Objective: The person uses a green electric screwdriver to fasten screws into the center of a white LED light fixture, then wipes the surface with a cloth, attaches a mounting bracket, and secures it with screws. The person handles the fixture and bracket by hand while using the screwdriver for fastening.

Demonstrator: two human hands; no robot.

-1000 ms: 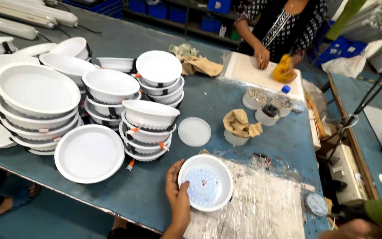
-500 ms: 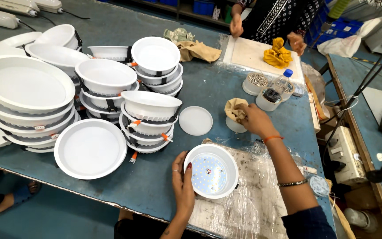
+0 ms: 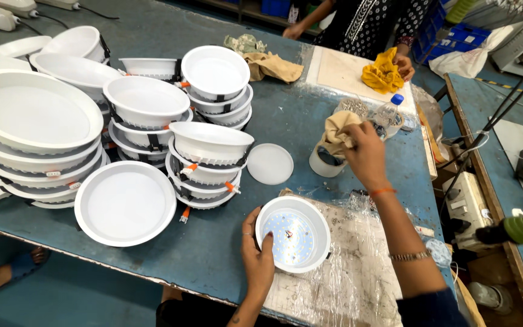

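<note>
Your left hand [image 3: 258, 257] cups the round lamp housing's [image 3: 293, 234] near rim; your right hand [image 3: 365, 154] pinches the tan cloth [image 3: 338, 132] over a white cup [image 3: 325, 163].

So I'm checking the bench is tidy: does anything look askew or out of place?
The top lamp shell of the stack nearest the loose white disc sits tilted, and crumpled rags lie at the table's far end.

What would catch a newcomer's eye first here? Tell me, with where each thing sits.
Stacks of white round lamp housings crowd the left of the blue table. Near the front edge, the left hand steadies an open housing with an LED board. The right hand takes a tan cloth from a small white cup.
</note>
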